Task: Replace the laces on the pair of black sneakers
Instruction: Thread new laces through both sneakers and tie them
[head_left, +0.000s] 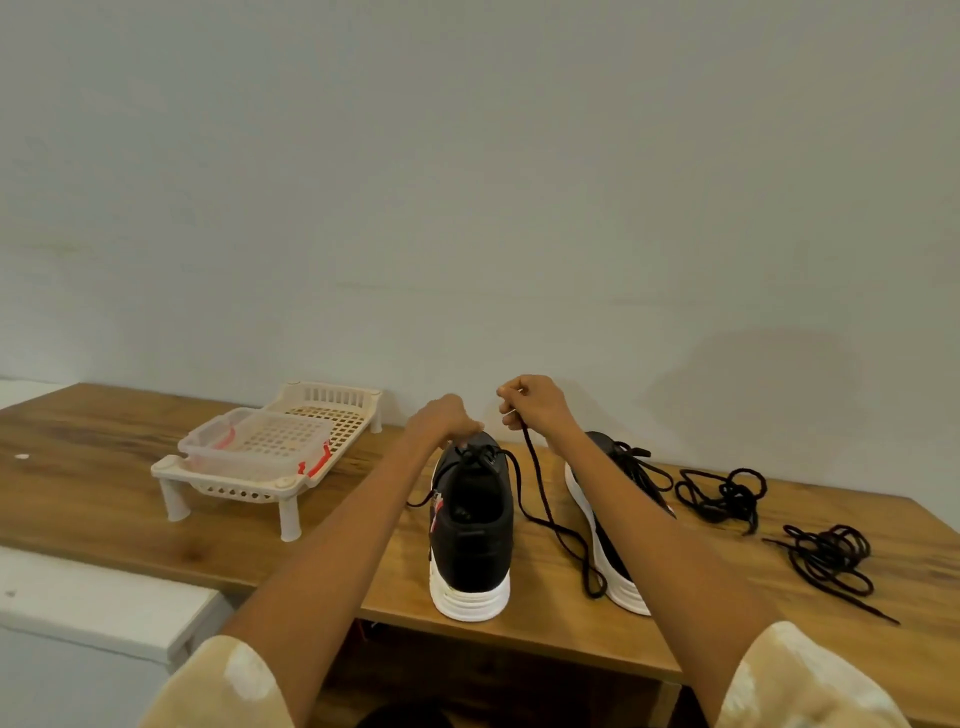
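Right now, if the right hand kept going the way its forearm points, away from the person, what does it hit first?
Most likely the wall. The right hand, pinching the lace, is raised above the table's far edge with nothing visible between; the gap's depth is unclear.

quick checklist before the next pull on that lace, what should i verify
1. Right hand has a grip on the lace: ok.
2. Left hand steadies the left sneaker at its top: ok.
3. Sneaker stands flat on the table: ok.
4. Lace slack free of the right sneaker: cannot tell, its loop lies against the sole.
5. Loose lace bundles clear of the pull: ok.
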